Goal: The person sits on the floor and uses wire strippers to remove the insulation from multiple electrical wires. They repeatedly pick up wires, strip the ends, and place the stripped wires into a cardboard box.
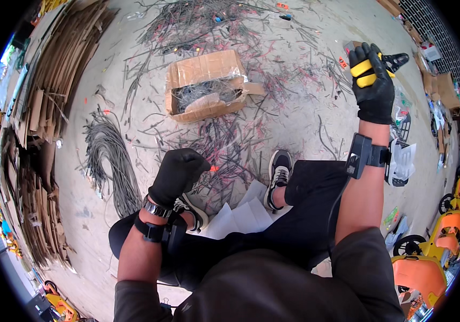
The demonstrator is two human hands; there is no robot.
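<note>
My right hand (374, 94), in a black glove, grips a plier-type hand tool by its yellow handles (364, 74). The tool's black head (395, 61) sticks out to the right, held out over the floor at the upper right. In front of my left knee is my left hand (179, 175), also gloved in black, its fingers curled into a fist with nothing visible in it. Just beyond that fist, cut pieces of dark and red cable (224, 161) litter the floor. A torn cardboard box (207, 66) lies ahead, containing tangled thin strands (205, 93).
A looped bundle of grey cables (113, 161) lies to the left, before stacked flattened cardboard (51, 80). More cable scraps (197, 20) spread at the back. White sheets (242, 217) lie between my shoes. Yellow-orange wheeled machines (419, 273) stand at the lower right.
</note>
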